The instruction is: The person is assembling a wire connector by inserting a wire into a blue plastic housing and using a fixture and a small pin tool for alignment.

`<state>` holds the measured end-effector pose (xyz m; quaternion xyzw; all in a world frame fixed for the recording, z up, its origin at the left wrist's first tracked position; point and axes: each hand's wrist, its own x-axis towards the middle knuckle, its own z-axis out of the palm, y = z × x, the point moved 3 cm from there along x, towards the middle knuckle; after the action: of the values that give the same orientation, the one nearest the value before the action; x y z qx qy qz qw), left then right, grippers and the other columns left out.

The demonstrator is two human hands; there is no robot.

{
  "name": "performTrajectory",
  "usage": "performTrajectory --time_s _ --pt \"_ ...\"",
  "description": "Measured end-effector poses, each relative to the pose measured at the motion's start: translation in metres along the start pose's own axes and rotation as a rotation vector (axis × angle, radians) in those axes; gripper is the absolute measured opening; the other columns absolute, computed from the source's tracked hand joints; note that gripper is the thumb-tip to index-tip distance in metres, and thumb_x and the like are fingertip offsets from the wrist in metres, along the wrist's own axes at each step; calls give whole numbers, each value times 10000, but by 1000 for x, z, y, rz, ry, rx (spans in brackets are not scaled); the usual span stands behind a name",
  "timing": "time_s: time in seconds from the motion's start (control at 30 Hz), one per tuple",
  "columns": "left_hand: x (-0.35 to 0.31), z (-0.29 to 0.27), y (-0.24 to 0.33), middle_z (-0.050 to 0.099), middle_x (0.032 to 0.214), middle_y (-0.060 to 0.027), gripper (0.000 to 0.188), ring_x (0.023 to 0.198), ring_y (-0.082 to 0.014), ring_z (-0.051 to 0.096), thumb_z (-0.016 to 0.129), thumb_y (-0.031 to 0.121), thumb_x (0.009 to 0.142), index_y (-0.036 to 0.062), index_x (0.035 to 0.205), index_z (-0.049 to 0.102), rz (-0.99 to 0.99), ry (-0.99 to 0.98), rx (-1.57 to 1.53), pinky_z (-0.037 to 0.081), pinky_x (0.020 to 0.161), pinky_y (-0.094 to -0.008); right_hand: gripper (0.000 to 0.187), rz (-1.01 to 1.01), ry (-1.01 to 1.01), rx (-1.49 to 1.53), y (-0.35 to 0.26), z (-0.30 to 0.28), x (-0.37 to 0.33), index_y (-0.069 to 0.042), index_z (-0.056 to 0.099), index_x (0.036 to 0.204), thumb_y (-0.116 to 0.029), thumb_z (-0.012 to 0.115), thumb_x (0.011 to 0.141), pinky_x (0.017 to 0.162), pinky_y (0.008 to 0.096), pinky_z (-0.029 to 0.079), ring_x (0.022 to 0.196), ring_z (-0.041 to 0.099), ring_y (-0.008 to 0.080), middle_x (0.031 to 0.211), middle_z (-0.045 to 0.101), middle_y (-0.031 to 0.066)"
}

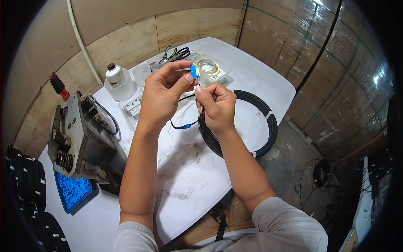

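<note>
My left hand [161,94] pinches a small blue plastic connector housing [193,72] between thumb and fingers, held up above the table. Right beside it, my right hand [217,105] is closed on the end of a thin black cable [185,99]; a short white and metallic connector tip [199,76] rises from its grip against the blue housing. Whether the two parts are joined, I cannot tell. Below the hands lies a coil of black cable [272,130] bound with white ties, partly hidden by my right hand. Another blue connector [183,126] sits on a loop of cable on the tabletop.
A metal press [79,134] stands at the left, with a blue tray [84,206] of small blue pieces [71,189] below it. Farther back are a white bottle [114,75], black-and-green pliers [168,52] and tape rolls [208,67]. Wrapped cartons [310,59] line the right.
</note>
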<state>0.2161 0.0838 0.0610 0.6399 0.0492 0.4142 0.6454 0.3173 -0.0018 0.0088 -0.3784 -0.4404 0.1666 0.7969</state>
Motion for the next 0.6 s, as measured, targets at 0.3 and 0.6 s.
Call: performTrajectory --time_s 0.3,0.6 --pt "-1 0 3 665 941 -92 268 843 -138 630 648 43 872 -13 1132 613 12 3 -7 539 785 -287 213 1 4 0 -1 1 -1 -37 566 713 -109 662 889 445 186 351 494 452 11 584 543 -33" --pt "-1 -1 2 673 928 -94 272 828 -132 634 645 52 875 -12 1139 632 8 3 -1 543 774 -280 212 -7 7 -5 1 0 -1 -35 570 716 -117 669 885 446 184 349 494 451 10 584 545 -35"
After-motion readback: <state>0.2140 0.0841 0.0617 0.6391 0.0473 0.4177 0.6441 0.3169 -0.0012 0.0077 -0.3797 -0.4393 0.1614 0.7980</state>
